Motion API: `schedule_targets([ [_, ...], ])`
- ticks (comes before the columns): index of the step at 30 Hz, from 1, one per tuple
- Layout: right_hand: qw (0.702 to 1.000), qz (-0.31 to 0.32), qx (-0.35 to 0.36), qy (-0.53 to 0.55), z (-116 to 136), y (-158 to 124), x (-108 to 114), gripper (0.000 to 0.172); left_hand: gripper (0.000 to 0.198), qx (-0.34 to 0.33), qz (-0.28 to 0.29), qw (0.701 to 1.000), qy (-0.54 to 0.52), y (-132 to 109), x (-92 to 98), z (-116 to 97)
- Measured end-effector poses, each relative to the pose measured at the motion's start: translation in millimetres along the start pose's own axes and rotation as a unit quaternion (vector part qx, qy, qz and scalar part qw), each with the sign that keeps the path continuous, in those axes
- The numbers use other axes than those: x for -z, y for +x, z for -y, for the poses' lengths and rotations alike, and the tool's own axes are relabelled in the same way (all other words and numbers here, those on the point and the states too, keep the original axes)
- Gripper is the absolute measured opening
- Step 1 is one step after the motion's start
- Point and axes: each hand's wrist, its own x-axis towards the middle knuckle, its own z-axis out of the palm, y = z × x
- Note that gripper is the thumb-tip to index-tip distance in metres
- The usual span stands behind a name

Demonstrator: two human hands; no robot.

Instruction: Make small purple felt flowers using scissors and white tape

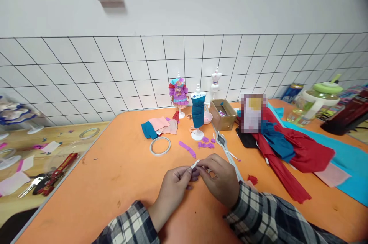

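A small white strip (195,164) is pinched between the fingertips of both hands, just above the orange table. My left hand (176,183) is closed on its left end and my right hand (220,178) on its right end. Just beyond them lie a purple strip (187,149) and several small purple pieces (206,143). Farther back stands a small dress form (198,110) wrapped in dark teal crepe-like material. A roll of clear tape (160,146) lies flat to the left of the purple strip. What the strip is made of, I cannot tell.
Behind stand a dressed form (178,92), a bare white form (215,83) and a cardboard box (222,117). Folded sheets (159,124) lie at back left. Scissors (222,141) lie near the right hand. Red material (306,152) and a drink jug (313,104) are at right.
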Motion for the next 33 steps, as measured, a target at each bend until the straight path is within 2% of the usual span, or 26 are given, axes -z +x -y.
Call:
schedule_targets([
  [5, 0.999, 0.051, -0.017, 0.008, -1.8, -1.2, -5.0, 0.013, 0.037, -0.001, 0.013, 1.000, -0.023, -0.9, -2.1, 1.6],
  [10, 0.995, 0.080, -0.045, -0.041, -6.4, -0.7, -7.2, 0.012, 0.037, -0.015, 0.063, 0.997, -0.052, -0.6, -1.9, 1.0],
  [15, 0.984, 0.122, -0.027, -0.124, -6.6, -1.3, -4.1, 0.013, 0.034, -0.076, 0.080, 0.993, 0.036, -3.1, -4.9, -0.9],
  [18, 0.984, 0.114, -0.022, -0.136, -4.7, -0.4, -2.6, 0.012, 0.034, -0.094, 0.080, 0.989, 0.079, -4.5, -5.9, -1.7],
  [22, 0.993, 0.093, -0.052, -0.059, -5.9, 3.2, -1.6, 0.015, 0.033, -0.095, 0.086, 0.989, 0.072, -4.7, -4.9, -2.6],
  [26, 0.989, 0.095, -0.111, 0.036, -14.1, 4.0, -6.1, 0.018, 0.032, -0.092, 0.085, 0.991, 0.049, -3.8, -3.4, -1.5],
  [29, 0.969, 0.114, -0.185, 0.120, -20.1, 2.7, -11.4, 0.019, 0.033, -0.086, 0.084, 0.992, 0.035, -2.8, -3.0, 0.4],
  [33, 0.924, 0.141, -0.272, 0.229, -21.3, 3.2, -13.5, 0.018, 0.032, -0.087, 0.071, 0.993, 0.021, -0.5, -2.1, 2.4],
])
